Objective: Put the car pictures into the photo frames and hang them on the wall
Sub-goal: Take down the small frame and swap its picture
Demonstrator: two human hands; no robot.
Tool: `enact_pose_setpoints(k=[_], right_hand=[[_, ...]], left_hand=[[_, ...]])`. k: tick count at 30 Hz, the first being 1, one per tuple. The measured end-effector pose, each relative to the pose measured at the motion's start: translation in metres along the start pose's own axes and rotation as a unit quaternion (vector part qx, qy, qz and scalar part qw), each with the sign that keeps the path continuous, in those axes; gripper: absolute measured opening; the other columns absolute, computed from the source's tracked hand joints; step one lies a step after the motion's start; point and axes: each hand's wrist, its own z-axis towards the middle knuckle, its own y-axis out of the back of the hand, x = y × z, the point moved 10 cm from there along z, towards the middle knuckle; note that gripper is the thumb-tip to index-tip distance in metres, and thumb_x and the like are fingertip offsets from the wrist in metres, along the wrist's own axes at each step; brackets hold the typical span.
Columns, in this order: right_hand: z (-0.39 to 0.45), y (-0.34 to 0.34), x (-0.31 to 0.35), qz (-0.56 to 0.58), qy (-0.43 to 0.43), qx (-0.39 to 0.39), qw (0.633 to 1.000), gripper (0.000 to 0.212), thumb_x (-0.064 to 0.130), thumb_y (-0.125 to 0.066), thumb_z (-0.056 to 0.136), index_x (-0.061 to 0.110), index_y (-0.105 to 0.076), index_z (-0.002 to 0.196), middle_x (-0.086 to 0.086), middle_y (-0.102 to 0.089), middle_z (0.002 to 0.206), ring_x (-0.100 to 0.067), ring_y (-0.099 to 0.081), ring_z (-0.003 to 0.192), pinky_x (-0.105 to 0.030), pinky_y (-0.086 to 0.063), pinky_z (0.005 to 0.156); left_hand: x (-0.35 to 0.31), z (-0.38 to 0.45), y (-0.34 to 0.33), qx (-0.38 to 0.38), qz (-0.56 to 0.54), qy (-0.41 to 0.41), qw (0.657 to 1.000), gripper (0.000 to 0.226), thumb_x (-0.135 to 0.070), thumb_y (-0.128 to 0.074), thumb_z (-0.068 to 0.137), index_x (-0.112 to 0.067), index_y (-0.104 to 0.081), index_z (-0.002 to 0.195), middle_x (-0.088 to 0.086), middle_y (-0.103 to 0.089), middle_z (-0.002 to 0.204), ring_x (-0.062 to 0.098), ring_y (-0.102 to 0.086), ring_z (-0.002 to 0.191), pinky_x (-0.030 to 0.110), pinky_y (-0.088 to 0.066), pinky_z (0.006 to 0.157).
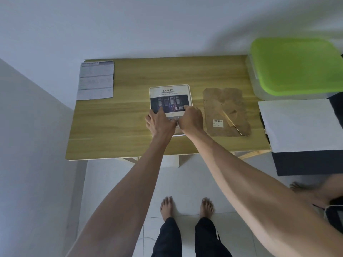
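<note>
A car picture [169, 98] headed "SAFETY", showing parked cars from above, lies in a pale photo frame [189, 89] at the middle of the wooden table [118, 127]. My left hand [160, 123] presses flat on the picture's lower left part, fingers spread. My right hand [191, 118] rests on its lower right, fingertips on the sheet near a white car. Both hands hide the frame's near edge. A brown backing board [226, 110] with a barcode sticker and a folded stand lies just right of the frame.
A printed specification sheet [96, 80] lies at the table's far left corner. A clear box with a green lid [295, 65] stands at the far right, a white-topped dark box [297, 127] nearer. Another person's bare foot [304, 190] is on the floor at right. A white wall is behind the table.
</note>
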Motion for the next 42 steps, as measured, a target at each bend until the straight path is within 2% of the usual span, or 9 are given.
enact_pose_setpoints(k=[4, 11, 17, 23, 26, 32, 35, 38, 42], right_hand=[[0.003, 0.004, -0.001, 0.065, -0.011, -0.009, 0.998, 0.032, 0.012, -0.075, 0.080, 0.013, -0.070, 0.112, -0.007, -0.072, 0.101, -0.024, -0.061, 0.089, -0.025, -0.042, 0.069], [0.009, 0.000, -0.010, 0.059, -0.058, 0.000, 0.997, 0.048, 0.024, -0.066, 0.087, 0.021, -0.060, 0.135, -0.009, -0.064, 0.129, -0.035, -0.055, 0.119, -0.039, -0.048, 0.093], [0.010, 0.015, -0.016, 0.089, -0.056, -0.032, 0.994, 0.047, 0.007, -0.068, 0.085, 0.018, -0.061, 0.130, -0.010, -0.063, 0.120, -0.022, -0.056, 0.096, -0.028, -0.042, 0.073], [0.015, 0.021, -0.015, 0.158, -0.054, -0.040, 0.985, 0.048, -0.001, -0.073, 0.078, 0.017, -0.067, 0.122, -0.009, -0.071, 0.111, -0.028, -0.066, 0.101, -0.045, -0.059, 0.084], [0.015, 0.019, -0.005, 0.169, -0.031, -0.007, 0.985, 0.048, -0.001, -0.072, 0.081, 0.020, -0.068, 0.124, -0.007, -0.072, 0.110, -0.024, -0.069, 0.091, -0.038, -0.060, 0.078], [0.014, 0.027, 0.002, 0.184, -0.006, -0.025, 0.983, 0.061, -0.013, -0.050, 0.079, 0.019, -0.068, 0.128, -0.006, -0.073, 0.117, -0.023, -0.068, 0.098, -0.023, -0.056, 0.069], [0.012, 0.035, 0.003, 0.259, 0.002, -0.031, 0.965, 0.058, -0.013, -0.047, 0.084, 0.016, -0.066, 0.130, -0.005, -0.069, 0.125, -0.022, -0.068, 0.107, -0.037, -0.062, 0.081], [0.008, 0.039, 0.004, 0.314, -0.001, -0.018, 0.949, 0.057, -0.014, -0.044, 0.088, 0.014, -0.063, 0.135, 0.004, -0.064, 0.122, -0.019, -0.068, 0.106, -0.036, -0.063, 0.078], [0.007, 0.040, -0.002, 0.320, -0.013, -0.017, 0.947, 0.061, -0.016, -0.043, 0.087, 0.012, -0.060, 0.138, 0.000, -0.065, 0.129, -0.017, -0.066, 0.112, -0.037, -0.061, 0.086]], left_hand=[[0.002, 0.007, 0.004, -0.004, -0.014, 0.026, 1.000, 0.042, -0.037, -0.069, 0.084, -0.021, -0.058, 0.121, 0.012, -0.041, 0.130, 0.036, -0.038, 0.120, 0.044, -0.031, 0.103], [0.000, 0.008, 0.002, 0.002, -0.027, 0.017, 0.999, 0.038, -0.032, -0.072, 0.089, -0.026, -0.065, 0.125, 0.011, -0.039, 0.136, 0.036, -0.035, 0.125, 0.045, -0.029, 0.110], [0.006, 0.008, 0.005, -0.004, -0.010, -0.015, 1.000, 0.048, -0.027, -0.077, 0.084, -0.025, -0.063, 0.130, 0.009, -0.037, 0.133, 0.034, -0.034, 0.123, 0.042, -0.030, 0.108], [0.009, 0.008, 0.003, -0.008, 0.005, -0.024, 1.000, 0.050, -0.022, -0.076, 0.082, -0.026, -0.063, 0.129, 0.009, -0.035, 0.137, 0.034, -0.033, 0.125, 0.042, -0.031, 0.109], [0.010, 0.008, 0.005, -0.009, -0.002, -0.023, 1.000, 0.050, -0.021, -0.076, 0.082, -0.026, -0.063, 0.130, 0.011, -0.034, 0.143, 0.035, -0.033, 0.129, 0.043, -0.031, 0.110], [0.018, 0.014, 0.017, -0.032, -0.106, -0.014, 0.994, 0.057, -0.028, -0.074, 0.085, -0.031, -0.056, 0.139, 0.010, -0.045, 0.137, 0.032, -0.041, 0.126, 0.044, -0.037, 0.108], [0.020, 0.016, 0.022, -0.039, -0.139, -0.013, 0.989, 0.061, -0.038, -0.071, 0.087, -0.031, -0.050, 0.144, 0.009, -0.052, 0.134, 0.030, -0.045, 0.125, 0.041, -0.037, 0.103], [0.022, 0.016, 0.027, -0.049, -0.188, -0.013, 0.981, 0.064, -0.050, -0.069, 0.079, -0.034, -0.053, 0.140, 0.002, -0.063, 0.127, 0.028, -0.056, 0.120, 0.048, -0.048, 0.101], [0.028, 0.020, 0.030, -0.049, -0.265, -0.010, 0.963, 0.058, -0.013, -0.078, 0.078, -0.023, -0.062, 0.133, 0.001, -0.067, 0.121, 0.023, -0.066, 0.106, 0.046, -0.059, 0.089]])
